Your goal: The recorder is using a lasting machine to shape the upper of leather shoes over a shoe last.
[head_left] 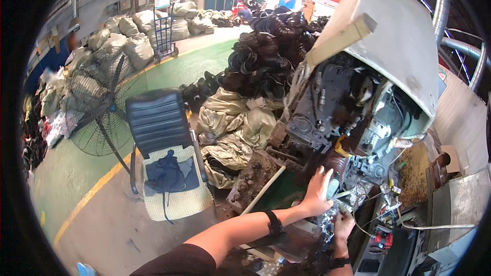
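Note:
My left hand [318, 194] reaches into the machine [332, 102] at the right, its fingers curled against a pale green rounded piece [333, 187]. Just above the fingertips is a dark reddish-brown cylinder [335, 164]. Lower and to the right, my right hand [344, 225] is closed with its fingers bent near crumpled silvery material [327, 221]. Whatever sits between those fingers is too small to make out. A black band circles each wrist. Grime coats the machine's exposed inner parts under a raised pale cover [388, 36].
To the left stands a black office chair [158, 122] with dark cloth on its seat, beside a large floor fan [105, 105]. Behind the machine are coils of black material [261, 66] and tan sacks [230, 128]. A thin hose [434, 227] crosses at the right.

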{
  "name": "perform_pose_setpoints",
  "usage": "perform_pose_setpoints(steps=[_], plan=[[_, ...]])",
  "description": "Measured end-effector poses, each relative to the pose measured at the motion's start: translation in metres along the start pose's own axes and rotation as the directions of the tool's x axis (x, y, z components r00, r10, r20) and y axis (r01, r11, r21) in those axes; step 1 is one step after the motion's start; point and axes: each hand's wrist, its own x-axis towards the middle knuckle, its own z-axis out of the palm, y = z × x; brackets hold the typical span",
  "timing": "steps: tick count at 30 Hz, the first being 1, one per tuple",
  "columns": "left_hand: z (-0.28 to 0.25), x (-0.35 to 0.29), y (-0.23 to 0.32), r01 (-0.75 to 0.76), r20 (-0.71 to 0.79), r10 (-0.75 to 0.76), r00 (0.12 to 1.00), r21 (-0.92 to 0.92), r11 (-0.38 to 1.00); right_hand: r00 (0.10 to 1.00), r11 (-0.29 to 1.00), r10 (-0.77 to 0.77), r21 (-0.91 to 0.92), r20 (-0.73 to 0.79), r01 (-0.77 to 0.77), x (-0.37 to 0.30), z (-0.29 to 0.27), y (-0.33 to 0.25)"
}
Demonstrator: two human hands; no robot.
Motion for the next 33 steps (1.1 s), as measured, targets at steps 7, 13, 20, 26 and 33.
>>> perform_pose_setpoints(steps=[7,13,20,26,33], plan=[[-0.006,-0.002,-0.002,-0.005,0.018,0.005,1.0,0.0,1.0,0.995,0.995,0.098,-0.025,0.001,-0.098,-0.004,-0.001,-0.011],[-0.008,-0.002,-0.004,-0.018,0.028,0.018,0.999,-0.006,1.0,0.998,0.988,0.036,-0.148,-0.045,-0.043,-0.007,-0.003,-0.022],[-0.006,-0.003,-0.005,0.01,0.077,-0.007,0.997,-0.034,0.999,0.992,0.988,0.077,-0.124,-0.102,-0.09,-0.007,0.002,-0.009],[-0.008,-0.002,-0.002,0.006,0.086,-0.006,0.996,-0.003,1.0,0.986,0.989,0.095,-0.099,-0.139,-0.11,-0.008,0.003,-0.004],[-0.009,0.001,-0.007,0.003,0.085,-0.004,0.996,0.01,1.0,0.986,0.992,0.084,-0.08,-0.142,-0.096,-0.005,0.003,-0.023]])
